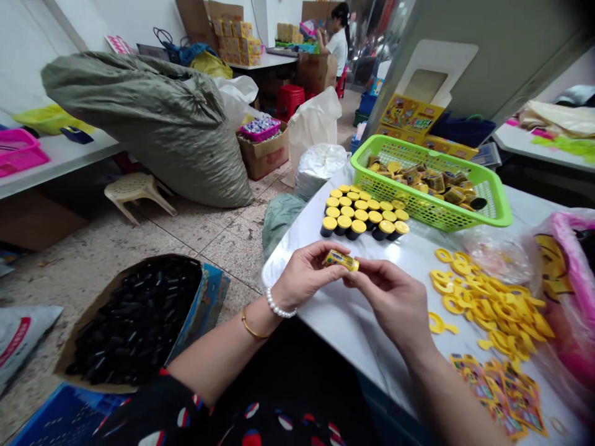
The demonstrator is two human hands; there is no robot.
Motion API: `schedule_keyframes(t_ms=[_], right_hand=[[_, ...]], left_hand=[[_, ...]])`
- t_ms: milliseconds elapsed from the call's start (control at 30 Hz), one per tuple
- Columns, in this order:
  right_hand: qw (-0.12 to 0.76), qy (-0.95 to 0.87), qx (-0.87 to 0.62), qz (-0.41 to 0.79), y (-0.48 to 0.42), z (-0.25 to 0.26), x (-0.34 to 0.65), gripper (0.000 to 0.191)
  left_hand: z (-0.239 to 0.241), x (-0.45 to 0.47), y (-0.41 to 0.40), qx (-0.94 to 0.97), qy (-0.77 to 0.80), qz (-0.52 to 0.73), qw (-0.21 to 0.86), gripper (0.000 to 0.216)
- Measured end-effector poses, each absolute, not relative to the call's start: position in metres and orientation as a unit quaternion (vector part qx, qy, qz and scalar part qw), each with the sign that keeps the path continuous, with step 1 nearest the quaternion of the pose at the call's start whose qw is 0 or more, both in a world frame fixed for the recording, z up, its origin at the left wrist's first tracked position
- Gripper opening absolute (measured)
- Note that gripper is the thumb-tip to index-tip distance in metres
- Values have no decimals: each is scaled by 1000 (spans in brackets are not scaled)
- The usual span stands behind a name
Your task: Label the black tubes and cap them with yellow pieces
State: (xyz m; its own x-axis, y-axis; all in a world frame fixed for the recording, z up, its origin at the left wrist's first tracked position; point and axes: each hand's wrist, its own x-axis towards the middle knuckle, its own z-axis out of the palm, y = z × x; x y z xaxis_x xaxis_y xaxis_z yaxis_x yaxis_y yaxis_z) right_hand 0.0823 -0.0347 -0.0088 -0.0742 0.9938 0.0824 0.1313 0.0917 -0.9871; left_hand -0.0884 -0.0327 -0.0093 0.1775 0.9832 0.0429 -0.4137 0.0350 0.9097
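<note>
Between my two hands, above the near left part of the white table (pixel 320 303), is a small yellow tube with a printed wrap (pixel 341 260). My left hand (pixel 309 267) pinches it from the left between thumb and fingers. At the tube's right end, the thumb and fingertips of my right hand (pixel 388 296) close on it. Just beyond the hands stand rows of small black containers with yellow caps (pixel 359 217). Yellow plastic rings with tabs (pixel 493 303) lie piled to the right of my right hand, and colourful printed cards (pixel 504 396) lie nearer to me.
A green basket (pixel 430 214) of wrapped tubes stands at the table's back. On the floor to my left sits a box of black containers (pixel 134 316). A large grey sack (pixel 158 130) leans behind a stool (pixel 134 189). Another person (pixel 338 43) is at a far table.
</note>
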Motion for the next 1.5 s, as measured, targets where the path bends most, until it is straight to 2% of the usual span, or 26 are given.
schedule_keyframes(t_ms=[100, 167, 300, 400, 600, 700, 800, 900, 1000, 1100, 1233, 1500], right_hand=[[451, -443, -488, 602, -29, -12, 80, 36], [473, -446, -473, 594, -27, -12, 81, 36], [524, -568, -434, 463, -29, -10, 83, 30], [521, -613, -431, 410, -31, -10, 83, 27], [442, -470, -505, 574, -27, -10, 83, 33], [447, -479, -483, 581, -25, -8, 84, 33], [447, -480, -460, 598, -24, -7, 84, 31], [414, -414, -423, 692, -24, -7, 83, 30], [373, -352, -381, 769, -25, -7, 84, 32], [390, -336, -390, 763, -25, -6, 84, 40], [440, -349, -410, 719, -25, -8, 83, 30], [468, -355, -437, 681, -27, -15, 77, 29]], left_hand=[[-8, -89, -33, 450, 329, 537, 633, 55], [-10, -89, -33, 435, 339, 534, 640, 64], [-16, -91, -29, 405, 383, 522, 646, 37], [-16, -92, -28, 407, 386, 517, 646, 33], [-11, -93, -30, 432, 390, 504, 638, 35], [-13, -93, -29, 425, 396, 498, 644, 41], [-13, -94, -30, 430, 375, 495, 655, 36], [-12, -96, -32, 440, 333, 481, 681, 29], [-11, -97, -33, 432, 304, 456, 716, 33], [-13, -96, -33, 413, 289, 454, 735, 40], [-15, -93, -32, 392, 269, 470, 744, 38], [-12, -89, -31, 391, 324, 462, 727, 38]])
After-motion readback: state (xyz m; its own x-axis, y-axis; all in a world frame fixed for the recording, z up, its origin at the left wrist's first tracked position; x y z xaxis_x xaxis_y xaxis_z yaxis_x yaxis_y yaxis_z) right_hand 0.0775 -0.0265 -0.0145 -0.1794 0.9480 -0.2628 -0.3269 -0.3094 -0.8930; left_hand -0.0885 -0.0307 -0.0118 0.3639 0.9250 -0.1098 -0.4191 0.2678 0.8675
